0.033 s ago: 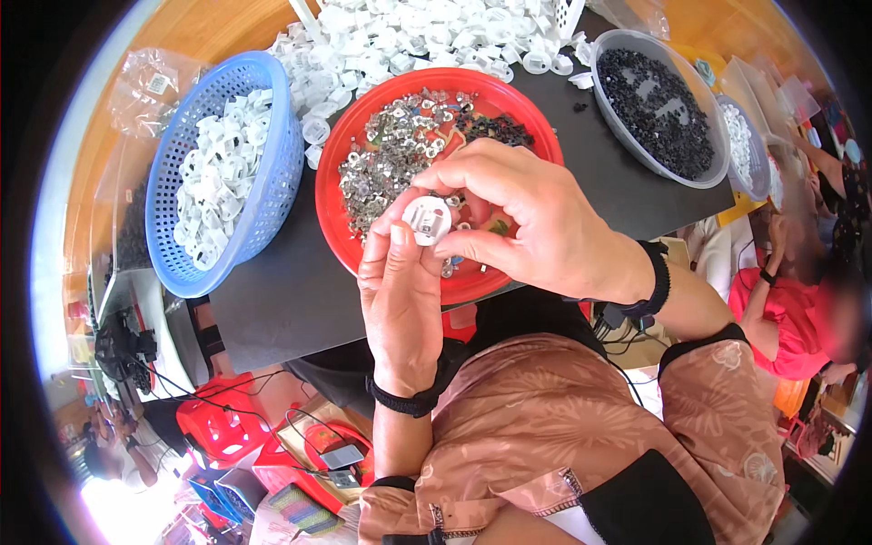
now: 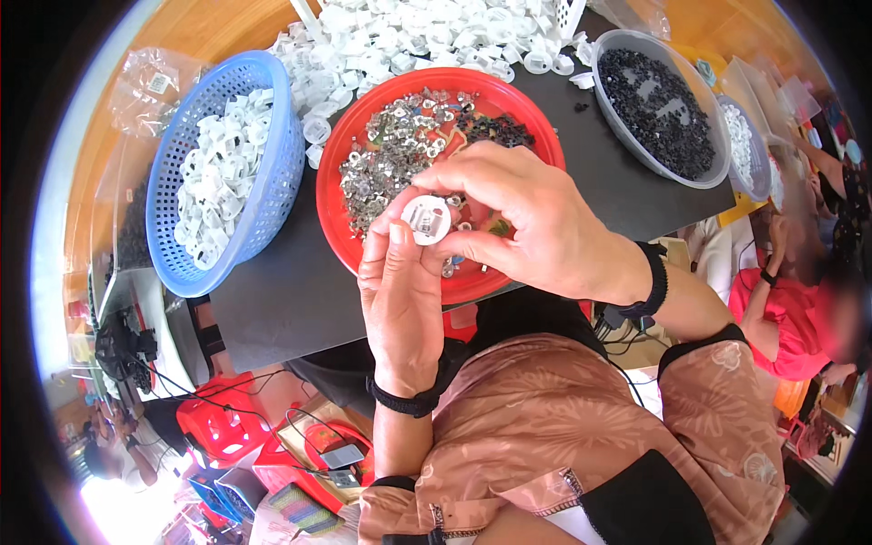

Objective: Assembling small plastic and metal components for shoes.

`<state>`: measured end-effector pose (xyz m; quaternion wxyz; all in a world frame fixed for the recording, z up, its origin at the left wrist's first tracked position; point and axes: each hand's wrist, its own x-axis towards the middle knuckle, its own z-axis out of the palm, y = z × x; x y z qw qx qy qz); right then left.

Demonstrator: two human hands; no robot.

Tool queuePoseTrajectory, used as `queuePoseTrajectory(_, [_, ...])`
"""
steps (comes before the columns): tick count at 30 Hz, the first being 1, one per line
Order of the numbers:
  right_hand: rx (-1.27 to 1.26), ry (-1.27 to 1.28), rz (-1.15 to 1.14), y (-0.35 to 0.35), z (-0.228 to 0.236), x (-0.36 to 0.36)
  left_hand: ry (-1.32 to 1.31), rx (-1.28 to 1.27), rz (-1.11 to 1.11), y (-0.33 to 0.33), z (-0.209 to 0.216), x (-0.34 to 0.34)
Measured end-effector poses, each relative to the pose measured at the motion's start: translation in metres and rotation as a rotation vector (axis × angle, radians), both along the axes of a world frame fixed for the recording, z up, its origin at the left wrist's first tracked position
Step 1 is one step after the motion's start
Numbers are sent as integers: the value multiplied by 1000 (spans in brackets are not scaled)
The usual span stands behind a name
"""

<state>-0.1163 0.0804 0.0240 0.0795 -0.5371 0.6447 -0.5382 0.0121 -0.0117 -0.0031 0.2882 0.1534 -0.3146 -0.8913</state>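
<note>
Between the fingertips of both hands sits a round white plastic part (image 2: pixel 426 221), its face turned up with small metal pieces in a recess. My left hand (image 2: pixel 398 291) pinches its lower left edge, thumb on the rim. From the right, my right hand (image 2: pixel 527 213) grips it with thumb and forefinger. Both hands are above the near side of a red round tray (image 2: pixel 325 191), apart from its contents. Small silvery metal pieces (image 2: pixel 381 150) fill much of the tray, and a heap of small black pieces (image 2: pixel 502 131) lies at its far right.
A blue basket (image 2: pixel 295 159) of white plastic parts stands at the left. More white parts (image 2: pixel 400 36) are piled at the back of the dark table (image 2: pixel 272 309). A clear bowl (image 2: pixel 722 150) of black pieces stands at the right. A person in red (image 2: pixel 786 318) is beyond it.
</note>
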Motion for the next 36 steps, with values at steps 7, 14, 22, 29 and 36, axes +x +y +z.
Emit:
queuePoseTrajectory(7, [-69, 369, -126, -6, -8, 3, 32, 24, 12, 2, 4, -1])
queuePoseTrajectory(14, [-35, 462, -210, -7, -8, 12, 0, 85, 24, 1, 5, -3])
queuePoseTrajectory(22, [-103, 465, -179, -8, -11, 13, 1, 104, 7, -4, 7, -2])
queuePoseTrajectory(29, [-125, 464, -167, -9, -14, 12, 22, 150, -3, -4, 7, -2])
queuePoseTrajectory(36, [-158, 458, -151, -9, -12, 4, 52, 25, -62, -13, 8, 5])
